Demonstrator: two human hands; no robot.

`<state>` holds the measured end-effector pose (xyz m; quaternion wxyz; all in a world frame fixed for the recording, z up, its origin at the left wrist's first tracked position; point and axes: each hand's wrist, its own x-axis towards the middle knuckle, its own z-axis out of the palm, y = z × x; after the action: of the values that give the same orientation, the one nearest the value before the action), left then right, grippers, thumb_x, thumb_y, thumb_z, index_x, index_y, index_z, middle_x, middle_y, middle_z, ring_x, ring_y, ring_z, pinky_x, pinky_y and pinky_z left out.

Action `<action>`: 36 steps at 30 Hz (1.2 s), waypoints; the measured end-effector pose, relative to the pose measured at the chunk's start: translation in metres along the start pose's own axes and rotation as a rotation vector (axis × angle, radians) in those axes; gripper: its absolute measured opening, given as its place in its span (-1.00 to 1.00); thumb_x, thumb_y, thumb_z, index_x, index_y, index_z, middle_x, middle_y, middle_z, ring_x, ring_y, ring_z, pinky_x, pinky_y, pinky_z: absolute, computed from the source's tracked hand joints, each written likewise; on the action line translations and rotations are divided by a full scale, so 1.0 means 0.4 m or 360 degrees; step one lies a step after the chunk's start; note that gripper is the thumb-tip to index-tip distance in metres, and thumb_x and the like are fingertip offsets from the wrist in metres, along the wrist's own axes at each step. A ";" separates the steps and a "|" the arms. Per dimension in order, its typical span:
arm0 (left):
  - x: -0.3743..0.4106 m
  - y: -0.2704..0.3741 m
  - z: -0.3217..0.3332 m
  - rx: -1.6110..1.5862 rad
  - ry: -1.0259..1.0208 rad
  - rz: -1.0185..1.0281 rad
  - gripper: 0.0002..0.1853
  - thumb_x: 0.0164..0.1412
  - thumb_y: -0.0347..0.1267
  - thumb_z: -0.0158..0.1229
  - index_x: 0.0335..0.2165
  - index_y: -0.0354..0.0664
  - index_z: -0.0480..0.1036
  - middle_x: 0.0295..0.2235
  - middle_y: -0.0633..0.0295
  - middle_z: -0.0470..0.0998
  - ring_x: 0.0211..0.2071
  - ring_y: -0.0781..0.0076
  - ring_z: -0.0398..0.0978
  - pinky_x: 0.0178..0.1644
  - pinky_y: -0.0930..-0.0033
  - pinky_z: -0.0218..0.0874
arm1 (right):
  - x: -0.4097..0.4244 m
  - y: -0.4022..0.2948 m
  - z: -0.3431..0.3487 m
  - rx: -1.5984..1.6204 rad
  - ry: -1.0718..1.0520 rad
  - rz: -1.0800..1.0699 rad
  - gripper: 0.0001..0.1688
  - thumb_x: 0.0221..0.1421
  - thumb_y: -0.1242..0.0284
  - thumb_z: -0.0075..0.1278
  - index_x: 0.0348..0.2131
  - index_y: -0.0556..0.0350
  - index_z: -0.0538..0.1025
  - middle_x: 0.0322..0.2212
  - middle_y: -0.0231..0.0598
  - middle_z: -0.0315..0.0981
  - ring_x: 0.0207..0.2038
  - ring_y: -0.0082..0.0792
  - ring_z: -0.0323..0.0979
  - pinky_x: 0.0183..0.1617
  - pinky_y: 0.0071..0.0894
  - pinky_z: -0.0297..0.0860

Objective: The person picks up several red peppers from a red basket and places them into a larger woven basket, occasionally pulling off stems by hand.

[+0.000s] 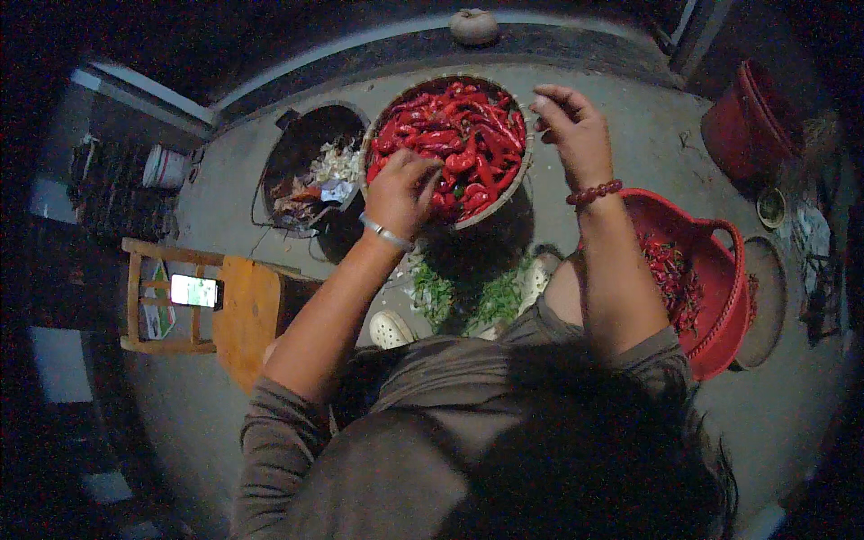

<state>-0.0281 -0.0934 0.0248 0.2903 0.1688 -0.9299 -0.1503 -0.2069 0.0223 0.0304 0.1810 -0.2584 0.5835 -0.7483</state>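
Note:
A round woven basket full of red chili peppers stands on the floor before me. My left hand, with a pale bangle at the wrist, is over the basket's near left part. Its fingers bend down at the peppers and blur, so whether they pinch one is hidden. Just past the right rim, my right hand hangs in the air with bent, parted fingers and no visible object. A beaded bracelet circles that wrist. Green stems or leaves lie on the floor between my feet, below the basket.
Left of the basket, a dark handled container holds peelings and scraps. A wooden chair bears a lit phone. At right, a red handled tub contains small red peppers, with a round tray behind it and a red bucket farther off.

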 end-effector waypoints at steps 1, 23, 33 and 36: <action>0.025 0.004 0.017 0.0080 -0.0032 0.0031 -0.87 -0.20 -0.46 0.04 -0.51 -0.18 0.40 -0.55 0.12 0.32 -0.52 0.18 0.33 -0.46 0.34 0.18 | -0.004 0.004 0.006 -0.0026 -0.0042 -0.0009 -0.81 -0.20 0.47 -0.04 -0.45 0.14 0.42 -0.59 -0.40 0.35 -0.55 -0.64 0.28 -0.46 -0.68 0.24; 0.083 -0.037 0.062 -0.0530 -0.0089 -0.0595 -0.76 -0.19 -0.45 0.07 -0.41 -0.24 0.34 -0.56 0.31 0.40 -0.59 0.60 0.33 -0.57 0.59 0.15 | -0.019 0.046 0.025 -0.0184 -0.0557 0.0117 -0.72 -0.25 0.40 0.01 -0.44 0.17 0.41 -0.55 -0.37 0.36 -0.47 -0.62 0.29 -0.38 -0.64 0.23; 0.026 0.012 0.029 -0.1416 -0.0186 -0.1044 -0.88 -0.12 -0.46 0.07 -0.48 -0.26 0.39 -0.55 0.35 0.41 -0.55 0.68 0.30 -0.48 0.67 0.13 | -0.058 0.108 0.072 -0.0449 -0.1035 0.0160 -0.64 -0.30 0.31 0.04 -0.44 0.19 0.42 -0.56 -0.22 0.38 -0.49 -0.47 0.33 -0.38 -0.53 0.24; 0.009 -0.012 0.040 -0.1008 -0.0010 -0.0538 -0.90 -0.16 -0.48 0.09 -0.56 -0.30 0.39 -0.60 0.28 0.40 -0.53 0.59 0.31 -0.44 0.58 0.15 | -0.066 0.103 0.082 -0.0512 -0.1065 0.0110 -0.68 -0.26 0.32 -0.01 -0.47 0.18 0.42 -0.59 -0.19 0.37 -0.50 -0.45 0.33 -0.42 -0.50 0.24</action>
<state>-0.0390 -0.0963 0.0122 0.2963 0.2213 -0.7971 -0.4773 -0.1675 0.0015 -0.0081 0.3440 -0.4941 0.6105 -0.5146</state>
